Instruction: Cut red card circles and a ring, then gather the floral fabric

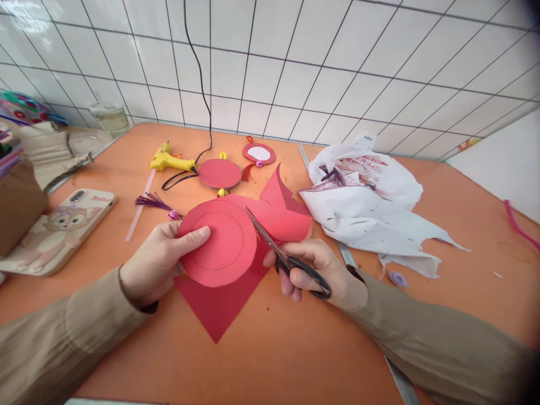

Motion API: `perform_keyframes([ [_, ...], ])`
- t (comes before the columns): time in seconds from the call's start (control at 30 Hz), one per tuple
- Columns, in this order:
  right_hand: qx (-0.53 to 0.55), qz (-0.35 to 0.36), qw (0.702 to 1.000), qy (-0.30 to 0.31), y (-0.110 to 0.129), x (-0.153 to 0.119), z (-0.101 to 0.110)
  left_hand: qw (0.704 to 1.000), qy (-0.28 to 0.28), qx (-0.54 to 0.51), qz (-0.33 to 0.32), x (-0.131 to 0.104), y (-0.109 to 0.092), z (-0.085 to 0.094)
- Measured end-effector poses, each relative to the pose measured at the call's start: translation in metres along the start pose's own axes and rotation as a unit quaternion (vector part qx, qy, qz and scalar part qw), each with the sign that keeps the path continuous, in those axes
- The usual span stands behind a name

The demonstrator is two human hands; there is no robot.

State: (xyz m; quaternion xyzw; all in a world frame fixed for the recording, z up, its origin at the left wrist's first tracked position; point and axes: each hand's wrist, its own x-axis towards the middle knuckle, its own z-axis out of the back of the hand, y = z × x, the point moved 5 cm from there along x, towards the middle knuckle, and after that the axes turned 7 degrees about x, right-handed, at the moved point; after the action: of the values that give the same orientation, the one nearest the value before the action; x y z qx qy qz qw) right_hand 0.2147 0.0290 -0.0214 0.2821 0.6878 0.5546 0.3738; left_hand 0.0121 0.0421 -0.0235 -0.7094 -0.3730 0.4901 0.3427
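My left hand [162, 256] pinches the left edge of a red paper disc [223, 242], its thumb lying flat on top. A smaller circle is drawn inside the disc's rim. Black-handled scissors [291, 261] are in my right hand [324, 270], their blades at the disc's right edge. The disc still joins a curling strip of red paper [282, 214] behind the blades. Under the disc lies a darker red paper corner [221, 315], flat on the table. Just beyond sits a red round piece [219, 173] with a yellow loop and a bell.
A yellow glue gun [172, 160] with a black cord stands behind. A purple tassel [154, 202], a glue stick [140, 208] and a phone [63, 228] lie left. White plastic bag [358, 214] spreads right. A small mirror-like ornament [259, 153] lies near the tiled wall [274, 62].
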Motion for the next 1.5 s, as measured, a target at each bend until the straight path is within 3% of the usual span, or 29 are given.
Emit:
perform_keyframes([
  [1.5, -0.006, -0.007, 1.000, 0.007, -0.0008, 0.0005, 0.0001, 1.000, 0.007, 0.003, 0.004, -0.0028, -0.0003, -0.0022],
])
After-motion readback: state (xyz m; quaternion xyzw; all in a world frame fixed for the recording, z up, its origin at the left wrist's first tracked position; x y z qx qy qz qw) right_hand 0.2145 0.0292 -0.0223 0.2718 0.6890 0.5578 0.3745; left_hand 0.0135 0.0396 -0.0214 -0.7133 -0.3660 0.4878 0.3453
